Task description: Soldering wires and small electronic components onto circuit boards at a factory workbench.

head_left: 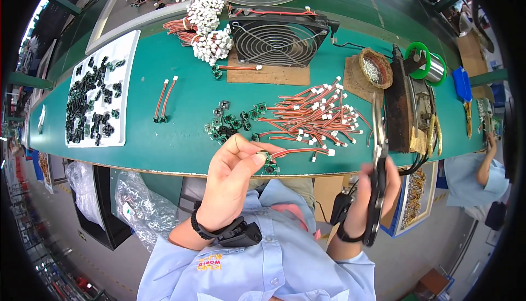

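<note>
My left hand (230, 172) is closed near the table's front edge, thumb and finger pinching a small green circuit board (268, 165) with a dark round part on it. From that board a red wire lead (301, 151) runs right to a white connector. My right hand (383, 186) is wrapped round a long tool (378, 177) with a black handle and a slim silver front end, held upright; blur hides its exact kind. The tool is apart from the board. Just beyond my left hand lie loose boards (224, 123) and a heap of wired boards (312, 112).
A white tray (121, 98) of small boards stands at left. Bundled leads (211, 46) and a black fan (279, 40) stand at the back. To the right are a round pot (377, 69), a dark metal block (399, 109) and a green wire spool (419, 60).
</note>
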A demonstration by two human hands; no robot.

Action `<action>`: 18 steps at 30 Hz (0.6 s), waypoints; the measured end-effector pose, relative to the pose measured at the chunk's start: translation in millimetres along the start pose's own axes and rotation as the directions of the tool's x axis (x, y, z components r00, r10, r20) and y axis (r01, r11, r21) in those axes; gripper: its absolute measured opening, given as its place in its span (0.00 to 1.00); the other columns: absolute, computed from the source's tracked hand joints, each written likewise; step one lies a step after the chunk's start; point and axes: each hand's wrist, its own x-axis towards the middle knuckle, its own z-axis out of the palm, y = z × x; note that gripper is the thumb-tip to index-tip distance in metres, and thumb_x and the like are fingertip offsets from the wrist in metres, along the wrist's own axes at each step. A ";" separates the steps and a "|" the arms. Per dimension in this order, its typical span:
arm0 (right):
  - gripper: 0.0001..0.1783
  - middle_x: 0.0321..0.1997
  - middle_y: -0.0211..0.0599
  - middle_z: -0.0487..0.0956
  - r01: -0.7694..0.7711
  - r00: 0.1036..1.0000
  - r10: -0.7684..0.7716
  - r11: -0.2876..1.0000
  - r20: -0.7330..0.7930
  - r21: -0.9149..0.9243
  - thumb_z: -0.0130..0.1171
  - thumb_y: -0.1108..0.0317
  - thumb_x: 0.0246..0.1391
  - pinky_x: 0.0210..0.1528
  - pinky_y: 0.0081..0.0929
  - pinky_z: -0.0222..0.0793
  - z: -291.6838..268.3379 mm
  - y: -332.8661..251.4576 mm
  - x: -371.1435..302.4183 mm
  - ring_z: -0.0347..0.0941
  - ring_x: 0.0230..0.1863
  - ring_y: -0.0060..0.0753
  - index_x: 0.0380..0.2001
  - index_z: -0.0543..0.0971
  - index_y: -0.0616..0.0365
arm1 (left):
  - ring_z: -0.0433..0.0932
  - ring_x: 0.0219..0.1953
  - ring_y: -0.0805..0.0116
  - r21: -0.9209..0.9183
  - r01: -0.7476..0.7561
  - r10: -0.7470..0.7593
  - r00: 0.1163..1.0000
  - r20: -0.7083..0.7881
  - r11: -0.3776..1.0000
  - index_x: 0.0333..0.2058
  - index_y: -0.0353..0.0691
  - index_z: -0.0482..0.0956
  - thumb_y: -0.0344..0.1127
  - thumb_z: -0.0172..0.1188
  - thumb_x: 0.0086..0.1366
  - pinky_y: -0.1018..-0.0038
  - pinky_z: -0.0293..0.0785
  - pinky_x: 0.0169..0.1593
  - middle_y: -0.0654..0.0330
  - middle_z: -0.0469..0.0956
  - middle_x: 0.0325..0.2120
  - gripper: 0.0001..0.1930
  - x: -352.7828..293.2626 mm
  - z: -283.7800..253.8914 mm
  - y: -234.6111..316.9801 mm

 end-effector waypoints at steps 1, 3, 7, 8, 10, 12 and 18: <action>0.25 0.40 0.38 0.74 -0.036 0.999 0.036 0.999 -0.003 0.020 0.55 0.74 0.48 0.43 0.21 0.65 5.8 5.9 11.9 0.70 0.40 0.25 0.51 0.65 0.61 | 0.73 0.40 0.71 0.023 -0.011 0.011 1.000 -0.006 1.000 0.29 0.40 0.65 0.25 0.50 0.60 0.75 0.64 0.46 0.49 0.76 0.38 0.04 -1.4 -0.2 1.1; 0.26 0.41 0.39 0.74 -0.068 0.998 0.068 0.997 -0.010 0.038 0.56 0.80 0.45 0.43 0.21 0.66 12.7 18.7 32.6 0.70 0.42 0.25 0.51 0.66 0.62 | 0.73 0.40 0.71 0.051 -0.050 0.049 0.999 0.017 0.997 0.29 0.39 0.65 0.25 0.51 0.60 0.75 0.65 0.47 0.49 0.76 0.38 0.04 -3.2 0.9 2.9; 0.25 0.41 0.39 0.74 -0.102 0.978 0.109 0.994 0.178 -0.050 0.55 0.80 0.46 0.43 0.21 0.66 26.5 26.7 48.8 0.69 0.41 0.24 0.51 0.66 0.62 | 0.73 0.41 0.70 0.137 -0.159 0.156 0.987 0.034 0.978 0.30 0.39 0.65 0.23 0.52 0.60 0.75 0.65 0.47 0.49 0.76 0.39 0.05 -6.8 1.3 4.5; 0.24 0.41 0.39 0.74 -0.081 0.983 0.083 0.997 0.164 -0.020 0.55 0.78 0.47 0.44 0.22 0.66 23.9 20.7 41.8 0.69 0.41 0.24 0.51 0.66 0.62 | 0.74 0.41 0.70 0.165 -0.182 0.180 0.983 0.029 0.969 0.30 0.39 0.65 0.23 0.52 0.60 0.75 0.65 0.47 0.49 0.76 0.39 0.05 -7.0 1.5 4.1; 0.23 0.40 0.38 0.73 -0.042 0.991 0.037 0.998 0.129 0.036 0.55 0.73 0.51 0.46 0.24 0.65 14.0 11.6 24.5 0.69 0.41 0.26 0.51 0.65 0.61 | 0.74 0.42 0.70 0.193 -0.200 0.199 0.980 0.021 0.961 0.30 0.39 0.65 0.23 0.52 0.60 0.75 0.65 0.47 0.49 0.76 0.39 0.06 -7.0 0.1 3.6; 0.21 0.40 0.40 0.73 0.067 0.977 -0.084 0.993 0.194 0.094 0.54 0.72 0.51 0.44 0.25 0.66 -0.7 11.7 5.7 0.70 0.39 0.28 0.50 0.66 0.60 | 0.74 0.42 0.69 0.132 -0.126 0.126 0.992 0.003 0.983 0.31 0.39 0.65 0.24 0.52 0.60 0.75 0.66 0.47 0.49 0.76 0.39 0.05 -5.1 -1.1 3.0; 0.15 0.36 0.47 0.75 0.220 0.937 -0.296 0.914 0.187 0.341 0.53 0.74 0.52 0.40 0.28 0.69 6.0 4.4 -10.6 0.72 0.34 0.33 0.44 0.68 0.59 | 0.74 0.39 0.71 0.020 -0.048 0.048 0.999 0.008 0.999 0.34 0.37 0.66 0.27 0.51 0.62 0.76 0.68 0.44 0.50 0.76 0.39 0.04 3.9 -5.3 0.2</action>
